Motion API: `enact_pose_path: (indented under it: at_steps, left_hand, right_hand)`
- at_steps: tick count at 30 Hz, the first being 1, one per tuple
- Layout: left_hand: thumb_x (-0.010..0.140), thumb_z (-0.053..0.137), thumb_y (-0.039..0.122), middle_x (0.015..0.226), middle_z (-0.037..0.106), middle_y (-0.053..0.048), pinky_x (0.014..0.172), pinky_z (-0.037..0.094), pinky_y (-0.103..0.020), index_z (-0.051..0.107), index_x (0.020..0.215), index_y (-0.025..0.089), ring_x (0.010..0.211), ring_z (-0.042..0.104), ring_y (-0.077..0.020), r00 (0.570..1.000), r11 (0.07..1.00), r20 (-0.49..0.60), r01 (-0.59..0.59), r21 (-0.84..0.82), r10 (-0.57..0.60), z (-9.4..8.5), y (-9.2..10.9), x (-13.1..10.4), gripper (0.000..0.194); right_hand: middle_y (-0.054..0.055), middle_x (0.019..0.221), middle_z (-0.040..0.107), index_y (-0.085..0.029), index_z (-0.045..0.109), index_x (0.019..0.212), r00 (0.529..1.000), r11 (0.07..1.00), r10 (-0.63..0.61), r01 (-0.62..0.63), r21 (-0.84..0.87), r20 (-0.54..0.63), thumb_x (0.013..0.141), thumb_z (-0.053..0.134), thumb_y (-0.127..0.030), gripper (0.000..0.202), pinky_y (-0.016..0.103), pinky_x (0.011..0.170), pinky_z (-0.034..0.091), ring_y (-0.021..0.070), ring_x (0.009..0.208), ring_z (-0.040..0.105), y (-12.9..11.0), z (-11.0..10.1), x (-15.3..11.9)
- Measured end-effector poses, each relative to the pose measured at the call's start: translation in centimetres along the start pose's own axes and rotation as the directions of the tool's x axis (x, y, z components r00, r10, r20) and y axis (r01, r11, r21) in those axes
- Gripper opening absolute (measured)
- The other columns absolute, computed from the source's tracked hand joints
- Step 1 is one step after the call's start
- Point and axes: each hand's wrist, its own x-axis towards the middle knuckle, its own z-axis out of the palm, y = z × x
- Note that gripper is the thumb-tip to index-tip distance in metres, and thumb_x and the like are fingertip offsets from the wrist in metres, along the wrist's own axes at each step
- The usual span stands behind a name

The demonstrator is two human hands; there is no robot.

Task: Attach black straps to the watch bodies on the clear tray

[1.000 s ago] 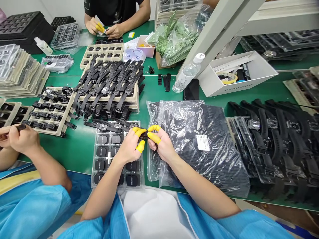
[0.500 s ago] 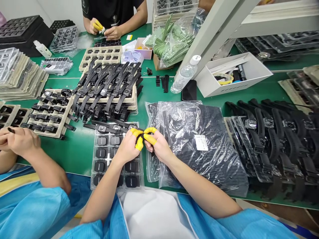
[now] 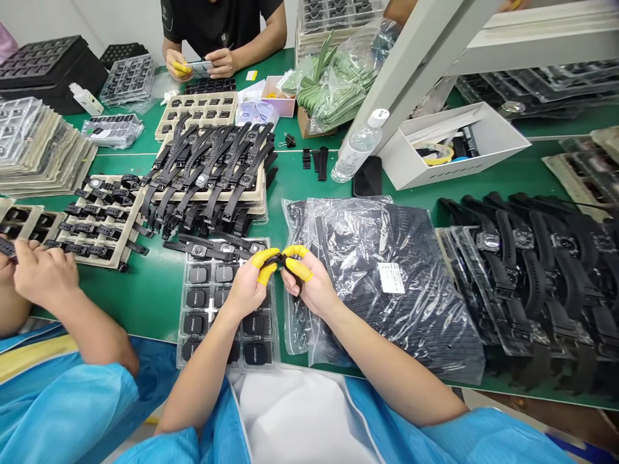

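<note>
My left hand (image 3: 247, 287) and my right hand (image 3: 313, 283) meet above the table, with yellow finger cots on thumbs and forefingers. Between the left fingertips is a small black watch part, mostly covered. The right fingers pinch a black watch strap (image 3: 298, 269), which touches that part; whether they are joined I cannot tell. Under my left arm lies a clear tray (image 3: 211, 309) of square black watch cases, with several strapped watches (image 3: 225, 249) across its far end. Beside my right hand is a clear bag (image 3: 367, 245) full of black straps.
Strapped watches (image 3: 207, 167) are piled on trays ahead. More hang over trays at right (image 3: 527, 264). A water bottle (image 3: 360, 145), a phone (image 3: 368, 175) and a white box (image 3: 454, 145) stand beyond the bag. Co-workers' hands (image 3: 46, 274) are at left and across the table (image 3: 222, 64).
My fingers have shifted slightly on the black parts, and more of the strap shows in my right hand. The co-worker opposite now holds a flat piece between both hands.
</note>
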Motion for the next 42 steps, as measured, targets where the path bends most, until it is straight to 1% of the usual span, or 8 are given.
enact_pose_path:
  at_steps: [5, 10, 14, 20, 28, 33, 38, 42]
  left_hand:
    - [0.104, 0.045, 0.013, 0.135, 0.066, -0.014, 0.108, 0.056, -0.043, 0.051, 0.147, 0.021, 0.130, 0.062, -0.0235, 0.994, 0.991, -0.004, -0.112, 0.071, 0.113, 0.0, -0.2, 0.0, 0.044]
    - [0.104, 0.044, 0.012, 0.139, 0.063, -0.015, 0.111, 0.054, -0.044, 0.049, 0.151, 0.023, 0.134, 0.059, -0.0234, 0.994, 0.994, 0.044, -0.101, 0.034, 0.100, 0.1, -0.7, -0.2, 0.048]
    - [0.106, 0.043, 0.016, 0.140, 0.061, -0.015, 0.112, 0.052, -0.044, 0.050, 0.151, 0.023, 0.135, 0.057, -0.0237, 0.996, 0.998, 0.072, -0.057, 0.009, 0.056, 0.0, -0.6, -0.2, 0.046]
    - [0.109, 0.042, 0.027, 0.141, 0.058, -0.014, 0.117, 0.046, -0.046, 0.049, 0.151, 0.023, 0.136, 0.054, -0.0246, 0.991, 0.993, 0.099, 0.095, -0.074, -0.087, -0.1, 0.3, -0.2, 0.044]
    - [0.106, 0.045, 0.026, 0.125, 0.065, -0.012, 0.108, 0.051, -0.045, 0.060, 0.139, 0.022, 0.121, 0.059, -0.0249, 0.995, 0.995, 0.038, 0.087, 0.057, -0.089, 0.6, -0.2, -0.2, 0.036]
    - [0.106, 0.047, 0.030, 0.128, 0.065, -0.011, 0.110, 0.049, -0.044, 0.062, 0.137, 0.023, 0.124, 0.060, -0.0243, 0.983, 0.982, 0.044, 0.179, -0.066, -0.176, 0.3, -0.5, -0.4, 0.035]
    - [0.109, 0.041, 0.035, 0.137, 0.063, -0.010, 0.116, 0.042, -0.046, 0.061, 0.140, 0.025, 0.132, 0.055, -0.0245, 0.959, 0.937, 0.081, 0.281, -0.207, -0.270, 0.4, -0.3, -0.6, 0.039]
    - [0.108, 0.041, 0.032, 0.129, 0.065, -0.011, 0.112, 0.045, -0.046, 0.064, 0.135, 0.024, 0.125, 0.057, -0.0244, 0.959, 0.944, 0.011, 0.281, -0.170, -0.284, 0.9, -0.1, -0.7, 0.036]
  right_hand:
    - [-0.011, 0.053, 0.048, -0.025, 0.053, 0.101, 1.000, 0.995, 0.018, -0.016, 0.095, -0.022, 0.088, 0.075, -0.041, 0.030, 0.020, 0.042, 0.024, 0.0080, 0.041, 0.031, -0.2, -0.1, 0.0]
    - [-0.011, 0.053, 0.043, -0.025, 0.055, 0.101, 0.999, 0.986, 0.038, -0.034, 0.163, -0.021, 0.086, 0.076, -0.040, 0.030, 0.020, 0.043, 0.022, 0.0076, 0.042, 0.029, -0.5, -0.3, 0.2]
    - [-0.011, 0.053, 0.044, -0.024, 0.054, 0.099, 0.998, 0.987, 0.053, -0.047, 0.153, -0.040, 0.085, 0.077, -0.040, 0.031, 0.020, 0.042, 0.021, 0.0069, 0.041, 0.029, -0.5, -0.3, 0.3]
    - [-0.012, 0.052, 0.052, -0.024, 0.051, 0.102, 0.995, 1.000, 0.002, -0.005, -0.026, -0.096, 0.085, 0.076, -0.044, 0.036, 0.019, 0.041, 0.026, 0.0069, 0.040, 0.035, 0.3, -0.2, 0.3]
    - [-0.013, 0.051, 0.049, -0.023, 0.050, 0.099, 0.988, 0.996, 0.042, -0.053, -0.073, -0.152, 0.081, 0.077, -0.042, 0.038, 0.018, 0.040, 0.026, 0.0063, 0.039, 0.034, 0.4, -0.1, 0.7]
    - [-0.013, 0.051, 0.050, -0.023, 0.049, 0.100, 0.989, 0.995, 0.041, -0.054, -0.088, -0.143, 0.081, 0.076, -0.044, 0.039, 0.018, 0.040, 0.027, 0.0065, 0.040, 0.035, 0.3, 0.1, 0.8]
    - [-0.013, 0.050, 0.050, -0.023, 0.048, 0.101, 0.993, 0.993, 0.009, -0.023, -0.118, -0.115, 0.081, 0.076, -0.046, 0.040, 0.018, 0.039, 0.028, 0.0067, 0.039, 0.034, 0.6, 0.0, 1.0]
    - [-0.014, 0.049, 0.051, -0.023, 0.048, 0.101, 0.995, 0.989, -0.001, -0.015, -0.151, -0.104, 0.082, 0.076, -0.045, 0.040, 0.018, 0.039, 0.028, 0.0066, 0.038, 0.033, 0.8, -0.1, 1.0]
